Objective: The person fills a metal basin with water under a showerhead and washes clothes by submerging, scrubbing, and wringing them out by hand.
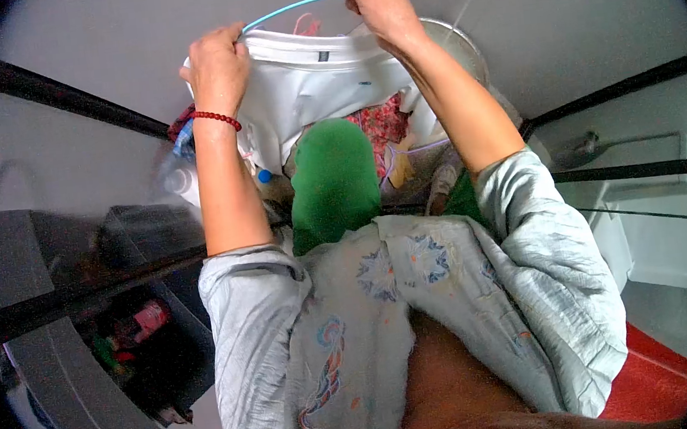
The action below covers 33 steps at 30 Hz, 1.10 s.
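Observation:
A white garment (288, 82) with a broad banded edge and a small dark label hangs in front of me. My left hand (219, 64), a red bead bracelet at its wrist, is closed at the garment's upper left edge. From there a thin light-blue clothes hanger (288, 7) curves across to my right hand (378, 5). The fingers of that hand are pinched round the hanger, above the right end of the banded edge. Part of the hanger runs out of view at the top. Red patterned cloth (384, 122) shows below the garment.
My green-covered knee (333, 182) is below the garment. Behind it is a round basin rim (459, 35). A bottle with a blue cap (264, 175) stands left of the knee. Grey shelving (20, 248) is at left, a white plastic fixture (672, 230) at right, something red (649, 375) lower right.

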Motion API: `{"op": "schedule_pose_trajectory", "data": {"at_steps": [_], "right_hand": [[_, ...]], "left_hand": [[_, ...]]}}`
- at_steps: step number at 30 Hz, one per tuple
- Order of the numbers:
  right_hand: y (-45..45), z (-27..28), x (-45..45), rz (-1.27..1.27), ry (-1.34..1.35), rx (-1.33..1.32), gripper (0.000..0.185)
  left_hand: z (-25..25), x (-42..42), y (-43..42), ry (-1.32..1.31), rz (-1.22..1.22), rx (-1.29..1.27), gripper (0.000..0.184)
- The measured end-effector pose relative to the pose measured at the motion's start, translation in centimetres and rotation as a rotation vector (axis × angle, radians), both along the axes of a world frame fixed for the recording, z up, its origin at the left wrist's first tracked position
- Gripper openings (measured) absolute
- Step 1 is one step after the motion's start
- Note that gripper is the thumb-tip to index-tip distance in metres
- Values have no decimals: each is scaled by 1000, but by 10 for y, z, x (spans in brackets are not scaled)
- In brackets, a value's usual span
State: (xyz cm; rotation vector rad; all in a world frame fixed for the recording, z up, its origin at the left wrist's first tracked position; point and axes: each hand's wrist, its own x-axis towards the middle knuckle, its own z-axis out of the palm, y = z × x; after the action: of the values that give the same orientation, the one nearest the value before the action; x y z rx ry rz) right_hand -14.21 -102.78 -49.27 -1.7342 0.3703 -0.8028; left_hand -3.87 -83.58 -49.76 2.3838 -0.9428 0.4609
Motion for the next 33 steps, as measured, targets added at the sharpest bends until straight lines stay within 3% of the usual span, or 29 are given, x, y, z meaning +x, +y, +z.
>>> {"op": "schedule_pose_trajectory", "data": {"at_steps": [4,7,10,12,13,14,16,18,19,20,21,22,23,24,25,26,27,29,31,33], "right_hand": [[-10,-8,-3,-40,78,-175,30],[-17,-8,-18,-46,87,-176,31],[-39,-9,-32,156,-44,287,25],[-79,-23,-20,546,-368,927,23],[-78,3,-39,479,-421,1229,27],[-87,17,-40,335,-508,1219,29],[-105,38,-49,316,-783,1149,30],[-123,50,-58,268,-837,1038,29],[-128,52,-60,238,-873,932,28],[-132,50,-62,227,-880,929,28],[-133,45,-62,148,-820,822,27],[-135,39,-63,67,-759,719,26],[-134,26,-60,-43,-694,667,24],[-136,8,-56,-40,-625,616,24],[-119,1,-56,-99,-500,676,23],[-129,-32,-46,-79,-367,554,21],[-100,-33,-39,-204,-264,480,26],[-74,-51,-23,-145,-103,611,26],[-66,-101,15,165,413,387,41],[-36,-159,44,298,824,-220,62]], "left_hand": [[-8,6,1,137,43,8,22],[-15,25,13,15,204,-46,26],[-28,50,40,118,332,-4,27],[-47,55,44,99,335,15,27],[-56,54,43,79,342,26,27],[-63,52,44,177,302,-25,27],[-77,55,39,255,297,-54,26],[-68,49,32,697,208,-551,26],[-45,37,28,678,172,-540,24],[-32,39,25,800,161,-766,21],[-14,35,22,778,127,-1020,19],[14,38,28,806,43,-1058,20],[38,35,27,749,212,-1197,20],[69,24,30,742,152,-1289,18],[75,61,50,742,-83,-1319,19],[92,74,64,592,-289,-1195,18],[113,61,60,420,-345,-1159,26],[154,54,42,-98,-408,-684,33],[196,15,20,575,-992,-1057,27],[213,-38,2,-138,-505,-709,26]]}}
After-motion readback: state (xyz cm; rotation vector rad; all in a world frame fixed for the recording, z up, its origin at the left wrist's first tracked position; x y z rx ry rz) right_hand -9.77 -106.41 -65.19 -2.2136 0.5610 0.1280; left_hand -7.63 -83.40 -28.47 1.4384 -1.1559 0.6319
